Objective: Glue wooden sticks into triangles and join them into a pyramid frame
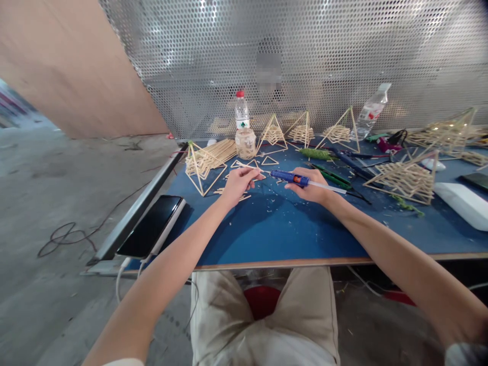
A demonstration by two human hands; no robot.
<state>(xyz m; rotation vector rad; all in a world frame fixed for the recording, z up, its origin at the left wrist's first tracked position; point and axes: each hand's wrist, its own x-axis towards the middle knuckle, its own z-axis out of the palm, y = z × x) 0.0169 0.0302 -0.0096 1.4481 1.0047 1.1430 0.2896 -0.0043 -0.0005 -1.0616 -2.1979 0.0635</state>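
My right hand is wrapped around a blue hot glue gun. Its nozzle points left, and a whitish glue stick sticks out of its rear. My left hand pinches a thin wooden stick, a little left of the nozzle. Just beyond the fingers lies a small stick triangle on the blue table. Loose short sticks lie partly under my left hand. To the left stands a pyramid frame of sticks.
Several stick pyramids line the back by the perforated metal panel. A red-capped bottle and a tilted bottle stand there. A phone lies at the left edge; green-handled pliers and a white box are right.
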